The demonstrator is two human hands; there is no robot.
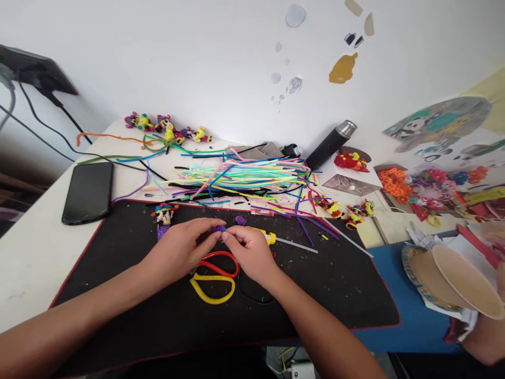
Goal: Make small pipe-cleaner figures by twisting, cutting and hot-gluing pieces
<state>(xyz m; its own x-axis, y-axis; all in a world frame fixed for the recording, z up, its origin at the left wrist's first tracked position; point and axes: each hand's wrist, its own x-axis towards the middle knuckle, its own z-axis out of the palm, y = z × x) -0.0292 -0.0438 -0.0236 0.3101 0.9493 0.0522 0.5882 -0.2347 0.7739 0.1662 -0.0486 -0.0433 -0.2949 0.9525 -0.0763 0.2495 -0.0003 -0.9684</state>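
Note:
Over the black mat (327, 295), my left hand (177, 247) and my right hand (254, 255) meet at the fingertips. Between them they pinch a small purple coil of pipe cleaner (218, 228) with a bit of blue at its right end. Under my hands lie scissors (215, 301) with one red and one yellow handle; their blades are hidden. A second purple coil (240, 220) rests just beyond my fingers. Partly behind my right hand is a yellow glue gun (270, 238) with a translucent stick (295, 245). A pipe-cleaner figure (163, 215) with a purple lower part lies beside my left hand.
Loose pipe cleaners (244, 176) are heaped along the wall. A phone (89, 192) lies at the left, and a black flask (331, 145) leans at the back right. Finished figures (168, 128) lie behind. At the right edge, another person's arm (485, 337) shows near a round tan container (434, 273).

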